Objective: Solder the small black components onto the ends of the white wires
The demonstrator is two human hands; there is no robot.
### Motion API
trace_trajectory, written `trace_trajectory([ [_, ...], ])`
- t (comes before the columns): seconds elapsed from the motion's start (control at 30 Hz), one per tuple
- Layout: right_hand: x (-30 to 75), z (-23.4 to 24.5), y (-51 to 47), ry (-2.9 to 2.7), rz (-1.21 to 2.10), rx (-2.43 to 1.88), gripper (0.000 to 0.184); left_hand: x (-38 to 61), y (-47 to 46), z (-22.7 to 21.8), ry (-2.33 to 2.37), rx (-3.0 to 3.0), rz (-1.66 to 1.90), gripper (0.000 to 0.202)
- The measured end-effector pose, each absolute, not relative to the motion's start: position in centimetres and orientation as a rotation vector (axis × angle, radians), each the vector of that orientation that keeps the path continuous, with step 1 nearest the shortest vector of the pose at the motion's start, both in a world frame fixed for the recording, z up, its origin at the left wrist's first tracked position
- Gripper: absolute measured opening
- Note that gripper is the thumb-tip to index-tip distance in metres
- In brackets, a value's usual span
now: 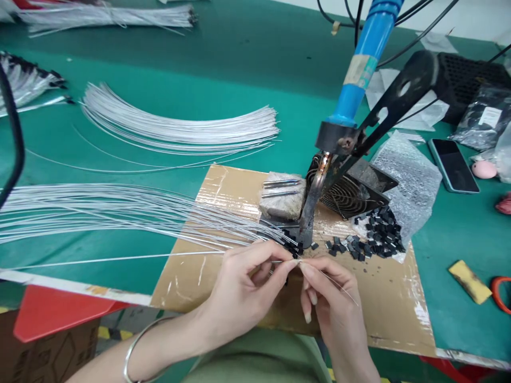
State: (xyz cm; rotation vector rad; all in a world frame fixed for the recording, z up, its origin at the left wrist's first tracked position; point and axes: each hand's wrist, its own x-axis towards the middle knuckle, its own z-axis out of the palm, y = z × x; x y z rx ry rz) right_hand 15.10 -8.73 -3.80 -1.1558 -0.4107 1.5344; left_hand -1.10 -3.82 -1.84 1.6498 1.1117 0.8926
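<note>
Green covering spreads over the workbench (303, 69), with a white wall behind it, and a sheet of cardboard (399, 303) lies beneath both hands. Left hand (247, 292) and right hand (339, 303) nearly meet, thumb and finger of each pinched narrow. The left holds a white wire (120, 259) that trails off to its left; from the right's pinch sticks a thin strand (345, 291). What joins between the fingertips is too small to tell.

Just beyond them stands a blue-handled soldering iron (347, 101), its tip pointing down, with a fan (347, 194) beside it. More white wires (120, 207) fan out left of the hands; a loose bundle (179, 125) lies farther off. Ahead and right of the right hand, small black connectors (383, 231) are heaped against bubble wrap (415, 181). Farther that way, a clear plastic bag (479, 127) holds dark contents, hard to make out, near a phone (454, 166).
</note>
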Motion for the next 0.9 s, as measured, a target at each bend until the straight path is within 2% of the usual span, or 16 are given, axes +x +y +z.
trace_trajectory([
  [0.37,14.9,-4.0,-8.9,-0.411,1.534,-1.185,0.027,-0.6,-3.9,-2.5,1.175,1.689,0.935,0.015],
  [0.73,12.8,-3.5,-8.3,-0.273,1.428,-1.115,0.024,-0.2,-4.2,-2.5,1.204,1.58,0.939,0.018],
  [0.9,14.7,-4.0,-9.2,-0.501,1.308,-1.217,0.03,-0.3,-3.8,-2.8,1.232,1.497,0.873,0.019],
])
